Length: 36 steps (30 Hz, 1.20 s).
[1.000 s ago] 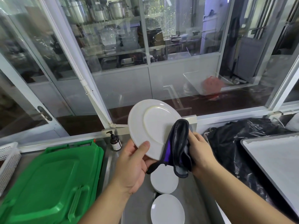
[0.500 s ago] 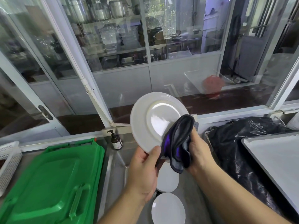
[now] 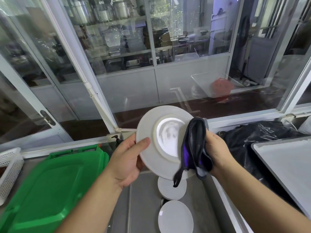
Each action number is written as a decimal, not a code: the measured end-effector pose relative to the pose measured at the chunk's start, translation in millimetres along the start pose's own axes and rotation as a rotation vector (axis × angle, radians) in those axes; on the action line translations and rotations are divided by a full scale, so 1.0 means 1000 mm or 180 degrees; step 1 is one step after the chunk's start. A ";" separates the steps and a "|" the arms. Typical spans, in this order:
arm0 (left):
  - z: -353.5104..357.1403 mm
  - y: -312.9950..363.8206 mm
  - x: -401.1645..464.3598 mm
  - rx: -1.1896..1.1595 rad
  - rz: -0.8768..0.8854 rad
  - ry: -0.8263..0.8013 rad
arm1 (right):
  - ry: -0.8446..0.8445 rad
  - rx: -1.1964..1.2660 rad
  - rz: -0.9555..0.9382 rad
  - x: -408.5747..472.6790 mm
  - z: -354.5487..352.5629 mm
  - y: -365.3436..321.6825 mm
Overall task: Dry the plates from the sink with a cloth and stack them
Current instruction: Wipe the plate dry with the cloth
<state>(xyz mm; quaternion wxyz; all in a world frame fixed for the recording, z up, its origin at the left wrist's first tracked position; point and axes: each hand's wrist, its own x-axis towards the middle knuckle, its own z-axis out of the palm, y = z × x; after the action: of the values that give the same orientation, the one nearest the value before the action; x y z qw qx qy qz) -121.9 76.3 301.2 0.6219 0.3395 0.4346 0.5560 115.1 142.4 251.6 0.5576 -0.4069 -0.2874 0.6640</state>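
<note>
left hand (image 3: 127, 158) is gripping the white plate (image 3: 148, 132) by its rim while right hand (image 3: 217, 148), just beside, is clutching the dark cloth (image 3: 195, 142) against it; drying underway, stacking likely next.

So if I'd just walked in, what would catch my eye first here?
Probably the white plate held up at the centre, the left hand gripping its rim while the right hand presses a dark cloth against it. Below, two more plates lie in the steel sink. At the left sits a bright green lid.
</note>
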 end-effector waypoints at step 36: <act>0.053 -0.070 -0.024 -0.0022 0.0368 0.0615 | 0.0304 0.0786 0.0391 -0.021 0.009 0.044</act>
<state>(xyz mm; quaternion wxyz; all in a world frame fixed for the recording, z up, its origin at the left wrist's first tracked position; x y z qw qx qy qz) -45.8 45.8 262.6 0.5451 0.3066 0.4703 0.6226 86.1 113.4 224.1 0.5748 -0.3832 -0.1512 0.7070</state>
